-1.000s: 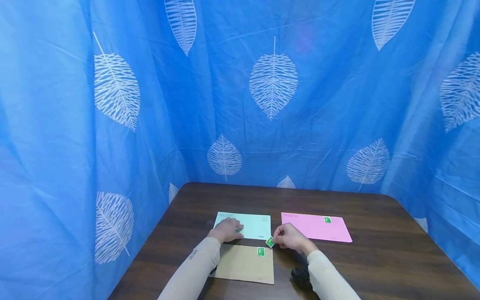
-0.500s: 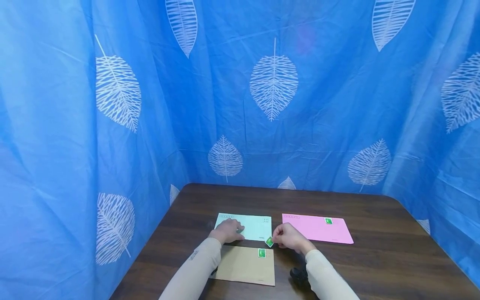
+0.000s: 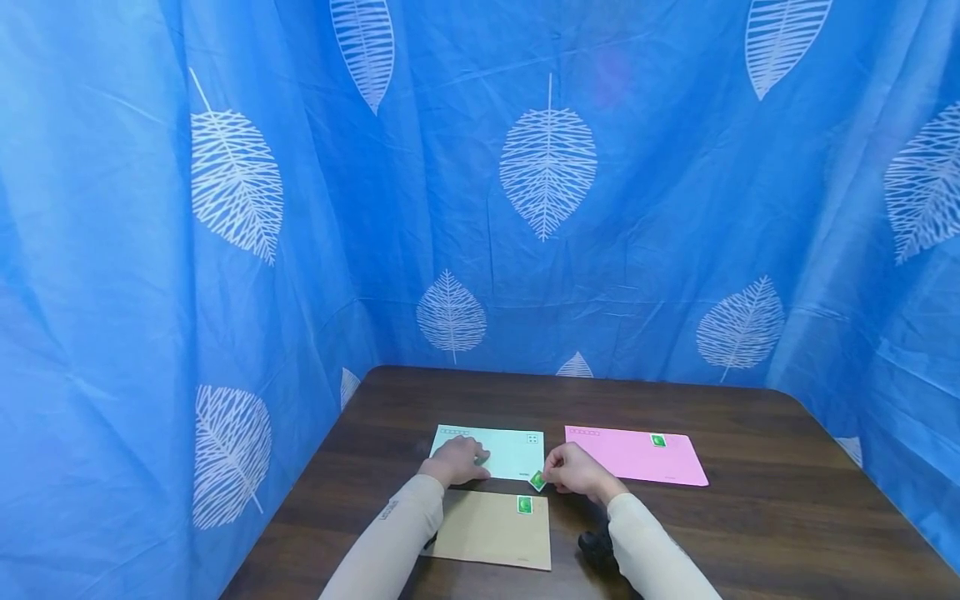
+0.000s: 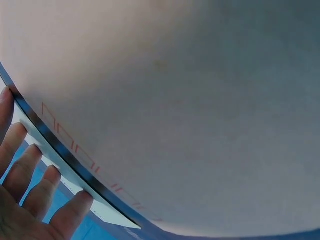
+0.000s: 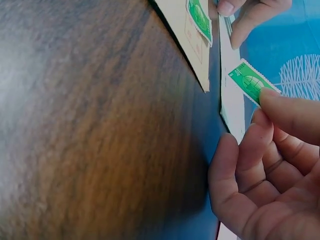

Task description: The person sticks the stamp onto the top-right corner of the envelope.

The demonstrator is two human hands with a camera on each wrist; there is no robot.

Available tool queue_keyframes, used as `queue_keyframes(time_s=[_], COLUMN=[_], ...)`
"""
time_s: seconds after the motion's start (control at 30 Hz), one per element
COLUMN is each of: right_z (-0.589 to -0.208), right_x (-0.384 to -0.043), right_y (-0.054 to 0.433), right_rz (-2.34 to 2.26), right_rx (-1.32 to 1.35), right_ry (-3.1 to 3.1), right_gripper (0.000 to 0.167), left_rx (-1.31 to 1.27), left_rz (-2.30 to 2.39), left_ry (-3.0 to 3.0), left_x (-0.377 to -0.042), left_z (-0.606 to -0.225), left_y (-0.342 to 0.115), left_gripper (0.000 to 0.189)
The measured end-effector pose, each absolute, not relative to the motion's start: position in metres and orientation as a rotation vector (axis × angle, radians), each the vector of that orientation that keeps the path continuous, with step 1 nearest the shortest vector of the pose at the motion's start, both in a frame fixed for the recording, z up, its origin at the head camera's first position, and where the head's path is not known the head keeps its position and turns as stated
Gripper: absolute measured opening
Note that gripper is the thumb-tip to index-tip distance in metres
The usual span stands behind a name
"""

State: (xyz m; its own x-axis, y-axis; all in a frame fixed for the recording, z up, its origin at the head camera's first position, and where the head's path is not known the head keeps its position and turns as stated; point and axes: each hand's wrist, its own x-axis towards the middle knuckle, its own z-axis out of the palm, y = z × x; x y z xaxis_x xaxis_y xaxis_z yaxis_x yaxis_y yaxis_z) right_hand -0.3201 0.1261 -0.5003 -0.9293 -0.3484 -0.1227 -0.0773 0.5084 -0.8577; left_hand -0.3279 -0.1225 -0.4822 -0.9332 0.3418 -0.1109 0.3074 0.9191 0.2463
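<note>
My right hand (image 3: 579, 472) pinches a green postage stamp (image 5: 250, 80) between thumb and index finger. In the head view the stamp is at the lower right corner of a mint-green envelope (image 3: 513, 454). My left hand (image 3: 456, 462) rests on that envelope's left part with its fingers spread, and hides some of it. In the left wrist view those fingertips lie along the pale envelope's surface. A printed box marks the envelope's top right corner. Nearer to me, a tan envelope (image 3: 491, 533) carries a green stamp (image 3: 524, 505) at its top right.
Right of the mint envelope lies a pink envelope (image 3: 630, 457) with its own green stamp (image 3: 658, 440). All three envelopes lie flat on a dark wooden table (image 3: 780, 500). A blue curtain (image 3: 637, 208) with white leaf prints hangs behind and at both sides.
My right hand has shifted slightly left with the stamp still pinched. The left hand keeps its place on the mint envelope.
</note>
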Motion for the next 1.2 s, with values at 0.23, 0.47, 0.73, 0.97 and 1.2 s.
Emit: queue_keyframes(time_s=[0.23,0.47,0.73,0.97,1.2], right_z=[-0.500,-0.501,-0.506,-0.506,-0.507], right_x=[-0.324,-0.328,-0.330,-0.333,-0.335], right_y=[0.123,0.123,0.123,0.123,0.121], right_rz=[-1.399,-1.399,-1.419,-1.416,-1.414], right_rx=[-0.336,-0.336,-0.326,-0.325,-0.324], right_ry=[2.463,2.457,2.450,2.452,2.492], right_gripper=[0.010,0.009,0.009,0.009,0.009], left_rx=[0.473,0.452,0.436,0.473,0.480], left_rz=[0.347,0.350,0.357,0.321,0.331], left_ry=[2.931,2.929,2.920,2.943,2.936], left_x=[-0.328,-0.329,-0.326,-0.326,-0.327], left_z=[-0.482,-0.483,-0.484,-0.483,-0.484], left_y=[-0.123,-0.122,-0.122,-0.122,-0.121], left_gripper=[0.044,0.043,0.043,0.043,0.043])
